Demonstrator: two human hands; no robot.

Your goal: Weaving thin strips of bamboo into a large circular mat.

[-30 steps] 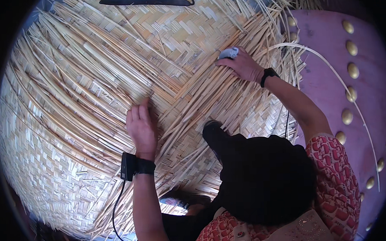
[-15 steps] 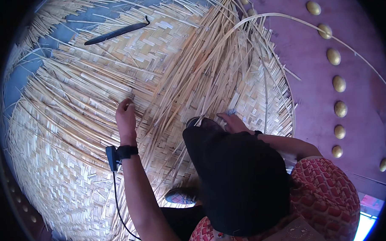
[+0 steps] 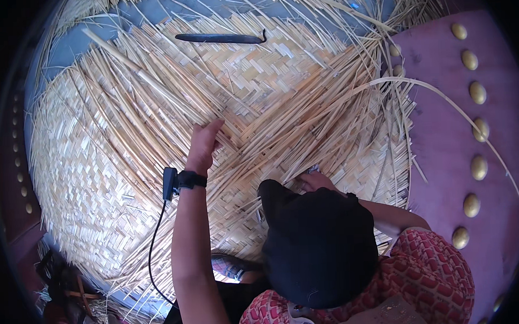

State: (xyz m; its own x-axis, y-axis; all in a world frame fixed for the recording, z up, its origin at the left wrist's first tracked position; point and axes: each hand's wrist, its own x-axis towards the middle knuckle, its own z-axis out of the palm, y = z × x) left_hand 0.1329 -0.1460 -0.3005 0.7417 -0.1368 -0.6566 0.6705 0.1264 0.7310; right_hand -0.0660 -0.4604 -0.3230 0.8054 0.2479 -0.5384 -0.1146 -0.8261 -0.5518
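Observation:
A large herringbone mat (image 3: 76, 151) of pale, flat reed strips lies before me, partly woven. My left hand (image 3: 206, 142) is closed over its middle, thumb and fingers pinching a reed strip (image 3: 154, 83) where the loose left bundle meets the weave. Farther right my right hand (image 3: 319, 181) rests low on the mat beside the right-hand bundle of loose strips (image 3: 309, 120). Its thumb and a finger show apart, with something light bluish at the fingertip; the other fingers are hidden by my black cap (image 3: 319, 245).
A long dark flat tool with a hooked end (image 3: 221, 38) lies on the mat's far side. A purple-red board with gold studs (image 3: 441, 127) borders the right, crossed by a long curved strip (image 3: 454, 104). More loose reeds (image 3: 345, 10) lie beyond. A cable (image 3: 154, 245) hangs from my left wrist.
The view has swung, so mat and tool appear farther right. My left hand has turned and closed on a strip at the bundle's edge. My right hand stays low near the cap.

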